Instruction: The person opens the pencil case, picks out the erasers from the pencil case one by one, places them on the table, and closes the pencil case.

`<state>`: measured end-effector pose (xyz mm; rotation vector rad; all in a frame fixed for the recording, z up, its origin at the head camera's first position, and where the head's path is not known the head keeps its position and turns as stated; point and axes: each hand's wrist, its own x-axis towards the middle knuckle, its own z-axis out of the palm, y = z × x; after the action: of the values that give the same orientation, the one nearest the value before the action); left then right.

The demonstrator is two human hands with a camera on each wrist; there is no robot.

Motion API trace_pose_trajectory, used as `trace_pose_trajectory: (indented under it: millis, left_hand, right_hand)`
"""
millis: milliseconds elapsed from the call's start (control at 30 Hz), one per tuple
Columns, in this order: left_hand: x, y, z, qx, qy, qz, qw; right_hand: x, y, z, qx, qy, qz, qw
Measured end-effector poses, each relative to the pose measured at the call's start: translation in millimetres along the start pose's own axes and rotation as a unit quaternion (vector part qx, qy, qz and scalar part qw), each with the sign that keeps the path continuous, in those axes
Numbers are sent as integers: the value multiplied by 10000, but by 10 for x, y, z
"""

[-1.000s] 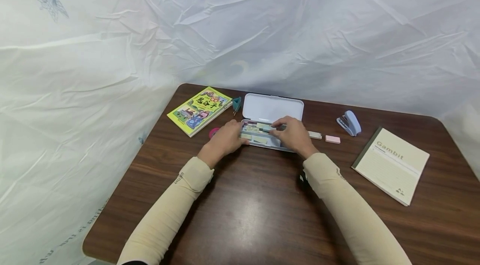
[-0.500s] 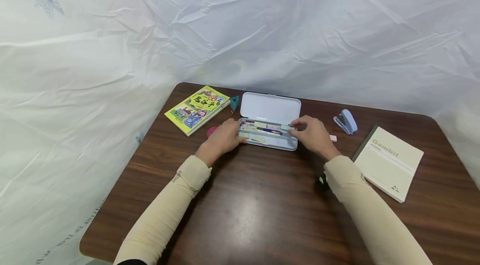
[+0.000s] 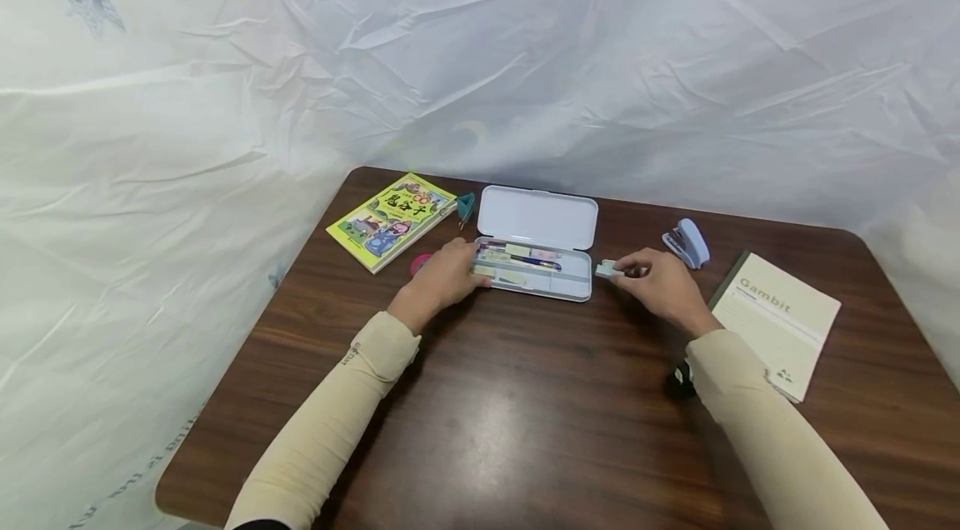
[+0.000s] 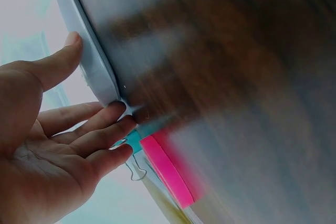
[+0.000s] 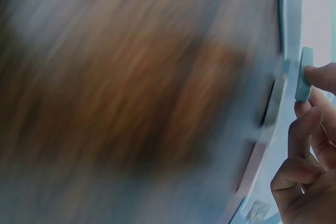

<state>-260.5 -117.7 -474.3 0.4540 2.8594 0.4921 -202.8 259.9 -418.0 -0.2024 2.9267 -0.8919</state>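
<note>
An open pale pencil case (image 3: 570, 287) lies on the table with its lid (image 3: 537, 216) tipped back. Inside are a dark blue pen (image 3: 536, 262) and several pale yellowish pieces. At the case's left end, my left hand (image 3: 447, 273) holds it, thumb along the front wall (image 4: 86, 51) and fingertips at the corner. Just right of the case, my right hand (image 3: 663, 284) pinches a small blue-green eraser (image 5: 304, 74) between thumb and fingers. Below that hand in the right wrist view lie a whitish eraser (image 5: 274, 100) and a pink eraser (image 5: 251, 169).
Left of the case lie a yellow book (image 3: 390, 222), a teal clip (image 3: 465, 207) and a pink round item (image 4: 170, 171). To the right are a light blue stapler (image 3: 687, 244) and a cream notebook (image 3: 783, 317). A white sheet (image 3: 480, 55) hangs behind the table.
My right hand has lifted the blue-green eraser out of the case and carried it right, past the case's end. The left hand stays at the left end.
</note>
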Motion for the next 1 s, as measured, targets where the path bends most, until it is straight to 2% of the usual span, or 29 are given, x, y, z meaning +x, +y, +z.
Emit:
trace_pose_trajectory:
  millis: [167, 400, 567, 1000]
  left_hand:
    - [0, 8, -4, 55, -12, 20, 10000]
    - [-10, 18, -9, -46, -35, -61, 10000]
    - [-50, 55, -49, -207, -67, -128, 9997]
    - [-186, 202, -209, -200, -71, -111, 9997]
  right_hand:
    - [-51, 134, -36, -174, -159, 113, 9997]
    - [-46, 199, -28, -337, -243, 144, 9990]
    - [-38, 202, -25, -386, -204, 72, 9990]
    - [-54, 168, -36, -525, -179, 192, 9983]
